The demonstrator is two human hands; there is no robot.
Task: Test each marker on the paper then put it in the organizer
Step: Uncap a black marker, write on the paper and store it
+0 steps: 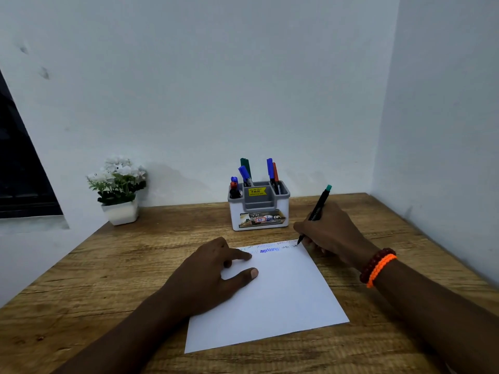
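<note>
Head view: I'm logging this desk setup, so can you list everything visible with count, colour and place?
Paper: one, white, centre of the table, scribbles along its far edge.
Organizer: one, white and grey, behind the paper near the wall.
Markers in organizer: several, blue, green, red, standing upright.
Plant: one, white flowers in a white pot, far left.
Table: one, brown wood.
Marker: one, black with teal end, tip at the paper's far right corner.
Bracelets: two, dark red and orange, right wrist.
Left hand: rests on the paper.
Right hand: holds the marker.
</note>
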